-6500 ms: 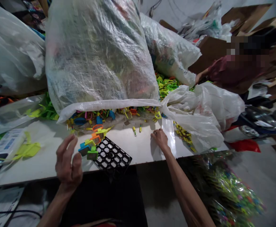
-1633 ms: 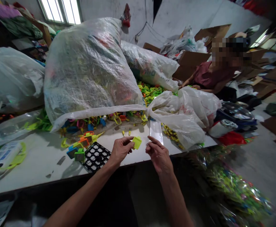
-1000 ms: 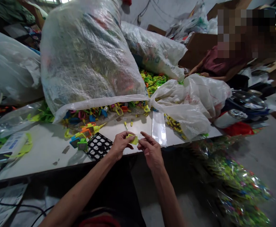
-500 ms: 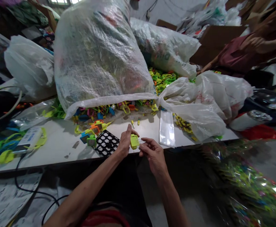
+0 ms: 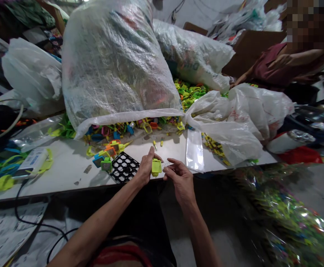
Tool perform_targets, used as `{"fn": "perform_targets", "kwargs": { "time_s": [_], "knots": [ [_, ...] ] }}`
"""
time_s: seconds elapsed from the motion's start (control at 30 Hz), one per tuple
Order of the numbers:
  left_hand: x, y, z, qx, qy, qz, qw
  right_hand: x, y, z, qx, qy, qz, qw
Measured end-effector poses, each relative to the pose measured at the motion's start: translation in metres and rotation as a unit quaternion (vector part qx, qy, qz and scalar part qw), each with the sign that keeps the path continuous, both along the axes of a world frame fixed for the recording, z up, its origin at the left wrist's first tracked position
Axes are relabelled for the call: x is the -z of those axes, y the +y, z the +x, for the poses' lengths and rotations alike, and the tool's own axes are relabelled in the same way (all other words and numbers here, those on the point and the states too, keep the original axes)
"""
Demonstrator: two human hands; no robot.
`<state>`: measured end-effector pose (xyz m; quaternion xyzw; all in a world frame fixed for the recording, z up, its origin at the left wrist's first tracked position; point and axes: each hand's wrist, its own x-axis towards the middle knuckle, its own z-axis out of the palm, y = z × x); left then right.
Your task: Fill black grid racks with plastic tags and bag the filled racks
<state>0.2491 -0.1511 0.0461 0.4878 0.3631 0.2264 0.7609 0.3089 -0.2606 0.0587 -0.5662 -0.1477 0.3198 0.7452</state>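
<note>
My left hand (image 5: pixel 145 168) is closed on a small yellow-green plastic case (image 5: pixel 156 168), shaped like a toy watch body, above the table's front edge. Just right of it, my right hand (image 5: pixel 181 181) pinches with thumb and forefinger a small, clear or whitish piece (image 5: pixel 165 163), too small to name. The two hands are a short gap apart. Beside my left hand lies a black plastic grid (image 5: pixel 125 167). Several coloured watch-like pieces (image 5: pixel 106 164) sit at its left. Two small yellow bits (image 5: pixel 155 145) rest on the table beyond my hands.
A big translucent sack (image 5: pixel 117 66) stands at the back, with colourful parts spilling under its edge. Clear plastic sleeves (image 5: pixel 194 151) lie to the right, near a white bag (image 5: pixel 228 122). Bagged goods (image 5: pixel 290 211) fill the lower right. A person in a maroon top (image 5: pixel 270 66) sits beyond.
The yellow-green case has turned to face me more and is further from my right fingers. The clear piece now shows apart from it. The view has shifted slightly.
</note>
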Motion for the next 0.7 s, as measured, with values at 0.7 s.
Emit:
{"fn": "perform_targets", "kwargs": {
  "time_s": [0.7],
  "knots": [
    [-0.013,-0.001,-0.003,0.0,-0.002,0.12,0.993,0.0,-0.003,-0.001,0.046,0.043,0.016,0.998]
  ]
}}
